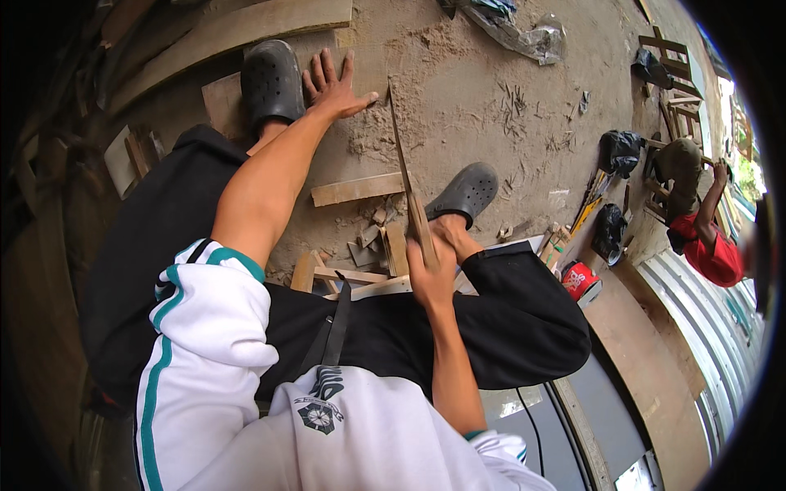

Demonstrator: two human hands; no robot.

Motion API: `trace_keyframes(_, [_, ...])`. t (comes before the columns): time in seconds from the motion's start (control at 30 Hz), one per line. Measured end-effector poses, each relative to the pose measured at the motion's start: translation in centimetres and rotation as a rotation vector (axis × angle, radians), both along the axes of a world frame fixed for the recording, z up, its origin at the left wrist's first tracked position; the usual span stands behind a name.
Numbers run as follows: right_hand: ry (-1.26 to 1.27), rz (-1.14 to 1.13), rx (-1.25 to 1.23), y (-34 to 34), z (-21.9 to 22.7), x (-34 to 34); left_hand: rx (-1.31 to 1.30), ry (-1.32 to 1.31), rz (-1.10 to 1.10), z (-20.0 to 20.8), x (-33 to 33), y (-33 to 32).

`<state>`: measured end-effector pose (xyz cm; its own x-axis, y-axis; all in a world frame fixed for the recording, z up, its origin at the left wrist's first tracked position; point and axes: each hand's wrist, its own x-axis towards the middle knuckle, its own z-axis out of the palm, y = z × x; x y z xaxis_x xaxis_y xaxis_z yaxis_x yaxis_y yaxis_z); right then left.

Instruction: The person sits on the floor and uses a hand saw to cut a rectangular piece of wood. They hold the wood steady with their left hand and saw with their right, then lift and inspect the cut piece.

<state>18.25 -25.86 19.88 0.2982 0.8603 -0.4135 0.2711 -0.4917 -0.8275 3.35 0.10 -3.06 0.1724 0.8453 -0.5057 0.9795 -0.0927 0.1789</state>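
Looking down from head height, a seated person in a white shirt point(352, 434) with green stripes and black trousers point(524, 327) holds a saw point(408, 178), its thin blade pointing away from the body. The right grip point(434, 274) is closed around the wooden handle point(421, 229), at the saw's near end. To the left of the blade's tip, the left grip point(334, 94) is spread and holds nothing, palm down on a dusty flat surface that looks like a board point(367, 69); whether the blade touches that board cannot be told. One dark clog point(271, 82) is left of the saw, just beside the left hand; the other clog point(468, 195) is just right of the saw. A short wood block point(358, 190) lies immediately left of the blade, with small offcuts point(366, 255) left of the handle. Beyond the saw's tip, to the right, is crumpled clear plastic point(532, 41). Well to the right of the saw are two black plastic bags point(620, 153), a red can point(581, 282), corrugated metal sheeting point(696, 311) and, farthest out, another person in a red top point(716, 258).
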Motion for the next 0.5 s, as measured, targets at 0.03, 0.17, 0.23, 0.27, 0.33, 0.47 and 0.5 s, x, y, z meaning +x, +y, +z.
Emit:
trace_keyframes(0.03, [-0.038,0.024,-0.044,0.3,-4.2,0.5,0.011,-0.029,0.002,0.3,0.0,0.3])
trace_keyframes(0.17, [-0.009,-0.017,-0.037,0.8,-0.8,0.1,-0.026,0.004,0.020,0.3,-0.4,0.4])
trace_keyframes(0.23, [0.011,-0.034,0.008,-2.4,1.6,0.3,-0.009,-0.020,0.012,0.5,-0.2,0.4])
trace_keyframes(0.27, [-0.008,0.017,0.004,-2.1,0.7,0.9,0.000,-0.030,0.009,0.6,-0.1,0.4])
trace_keyframes(0.33, [-0.003,0.044,-0.093,-0.1,-1.5,0.5,-0.009,-0.026,0.009,0.5,-0.4,0.4])
trace_keyframes(0.47, [0.001,0.028,-0.094,0.0,-1.4,0.9,-0.025,0.013,0.016,0.3,-0.4,0.3])
trace_keyframes(0.5, [-0.026,0.015,-0.018,-1.5,0.4,0.8,-0.022,0.005,0.007,0.3,-0.2,0.3])
